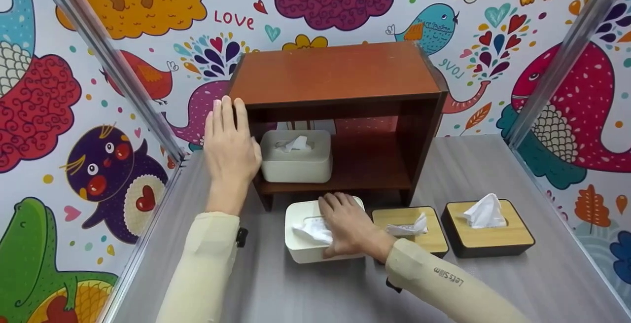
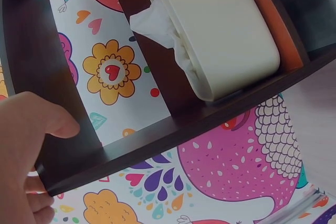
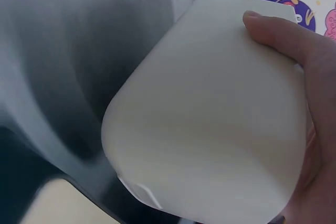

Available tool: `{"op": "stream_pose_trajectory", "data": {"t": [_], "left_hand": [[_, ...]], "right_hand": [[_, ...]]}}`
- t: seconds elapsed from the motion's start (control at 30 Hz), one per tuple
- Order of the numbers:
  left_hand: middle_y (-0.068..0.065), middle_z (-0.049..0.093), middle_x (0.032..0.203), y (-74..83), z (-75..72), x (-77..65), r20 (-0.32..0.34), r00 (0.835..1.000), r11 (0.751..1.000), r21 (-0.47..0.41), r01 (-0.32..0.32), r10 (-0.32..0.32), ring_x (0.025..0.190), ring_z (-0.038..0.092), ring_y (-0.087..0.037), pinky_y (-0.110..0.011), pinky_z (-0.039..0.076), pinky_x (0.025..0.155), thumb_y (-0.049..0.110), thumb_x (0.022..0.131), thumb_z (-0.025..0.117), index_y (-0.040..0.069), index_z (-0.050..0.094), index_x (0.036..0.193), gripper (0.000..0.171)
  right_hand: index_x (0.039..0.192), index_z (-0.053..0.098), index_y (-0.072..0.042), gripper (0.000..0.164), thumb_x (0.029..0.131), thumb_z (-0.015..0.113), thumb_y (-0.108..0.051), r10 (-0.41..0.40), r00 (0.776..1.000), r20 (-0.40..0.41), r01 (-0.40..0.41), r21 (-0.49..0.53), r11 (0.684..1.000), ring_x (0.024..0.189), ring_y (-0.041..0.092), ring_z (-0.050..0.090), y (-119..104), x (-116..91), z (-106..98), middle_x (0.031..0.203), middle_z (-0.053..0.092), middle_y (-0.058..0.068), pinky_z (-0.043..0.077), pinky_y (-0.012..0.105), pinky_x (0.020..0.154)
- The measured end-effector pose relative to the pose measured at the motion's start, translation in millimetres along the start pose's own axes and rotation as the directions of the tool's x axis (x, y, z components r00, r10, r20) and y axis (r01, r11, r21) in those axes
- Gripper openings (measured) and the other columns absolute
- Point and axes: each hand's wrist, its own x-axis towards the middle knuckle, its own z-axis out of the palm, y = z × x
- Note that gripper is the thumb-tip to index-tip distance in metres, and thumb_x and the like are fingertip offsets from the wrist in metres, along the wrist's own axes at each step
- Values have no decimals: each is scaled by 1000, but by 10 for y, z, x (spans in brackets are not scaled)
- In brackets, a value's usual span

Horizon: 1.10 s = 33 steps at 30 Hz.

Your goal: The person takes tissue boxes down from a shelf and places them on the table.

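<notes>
My right hand (image 1: 349,225) grips a white tissue box (image 1: 308,255) across its top, thumb on the near side and fingers on the far side. In the right wrist view, the smooth side of this box (image 3: 205,103) fills the middle. White tissue pokes from its slot. My left hand (image 1: 230,158) rests against the left upper corner of a brown wooden shelf (image 1: 335,74), fingers straight. Its thumb (image 2: 63,124) lies at the shelf's front in the left wrist view. Inside the shelf, at the left, sits another off-white tissue box (image 1: 296,169).
To the right of the held box stand two black tissue boxes with wooden lids, one close by (image 1: 434,239) and one farther right (image 1: 517,234). A grey tabletop (image 1: 468,165) bears everything. Cartoon-printed walls with metal corner rails enclose the back and sides.
</notes>
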Motion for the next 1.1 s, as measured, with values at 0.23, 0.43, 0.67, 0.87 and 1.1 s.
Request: {"op": "stream_pose_trajectory", "data": {"t": [0.23,0.43,0.67,0.87,1.1], "left_hand": [[-21,32,156,9,-4,2,15,1000,1000,-3,8,-8,147,28,-36,-45,22,123,21,88,60,3,28,150,72],[-21,33,155,8,-12,3,10,1000,1000,-6,11,-11,147,29,-36,-44,21,123,21,88,60,3,28,150,72],[-21,32,156,13,-15,4,10,1000,1000,-1,12,-12,147,28,-36,-44,22,123,21,88,61,3,27,151,73],[-21,33,155,13,-5,-2,2,1000,1000,4,3,-3,147,28,-36,-45,23,123,21,88,60,2,28,150,72],[-21,32,156,3,-7,-6,3,1000,1000,-9,5,-5,147,28,-37,-45,23,123,21,88,61,2,28,150,73]], "right_hand": [[144,37,-1,124,50,80,-70,36,999,37,-37,15,999,132,36,46,-6,-32,221,143,49,17,38,47,113],[143,37,0,124,50,80,-70,40,999,34,-41,21,999,132,36,46,6,-46,327,142,49,18,38,47,113],[143,38,1,124,51,79,-72,35,999,29,-36,16,999,131,36,47,19,-42,417,141,50,19,38,47,112],[144,38,1,125,52,77,-75,41,999,26,-42,27,999,131,36,47,25,-51,452,141,50,18,38,46,112],[145,34,1,125,55,76,-74,31,999,41,-32,11,999,133,35,44,18,-50,464,144,47,18,37,47,113]]}}
